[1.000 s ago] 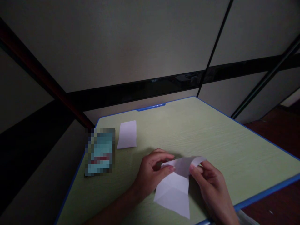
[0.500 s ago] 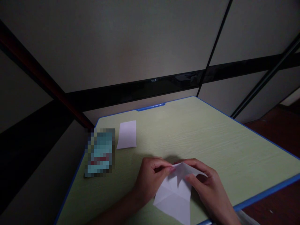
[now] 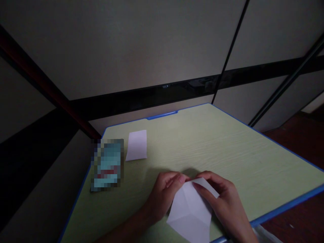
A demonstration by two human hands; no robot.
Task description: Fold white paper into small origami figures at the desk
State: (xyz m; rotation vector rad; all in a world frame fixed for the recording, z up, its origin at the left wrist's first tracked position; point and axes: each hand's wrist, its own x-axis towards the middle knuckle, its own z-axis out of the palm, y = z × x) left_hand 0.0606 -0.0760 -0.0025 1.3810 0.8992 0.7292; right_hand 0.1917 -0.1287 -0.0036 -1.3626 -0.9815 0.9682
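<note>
A white sheet of paper (image 3: 190, 212) with crease lines is held between both hands near the front edge of the table. My left hand (image 3: 165, 194) is closed on its upper left edge, the thumb lying on top and the fingers curled beneath. On the upper right, my right hand (image 3: 222, 199) pinches the sheet, with the thumb pressed under a raised flap (image 3: 209, 186) and the fingers behind it. The lower part of the paper hangs toward me and its bottom tip leaves the view.
A small white paper rectangle (image 3: 136, 145) lies on the pale wood-grain table (image 3: 240, 148), left of centre. Beside it is a blurred teal item (image 3: 108, 165) at the left edge. Cabinet panels (image 3: 152, 44) stand behind the table's blue rim (image 3: 162, 115).
My left thumb has shifted up along the paper's edge. My right thumb has slid inward and up, and the sheet between the hands now looks flatter, with its flap smaller.
</note>
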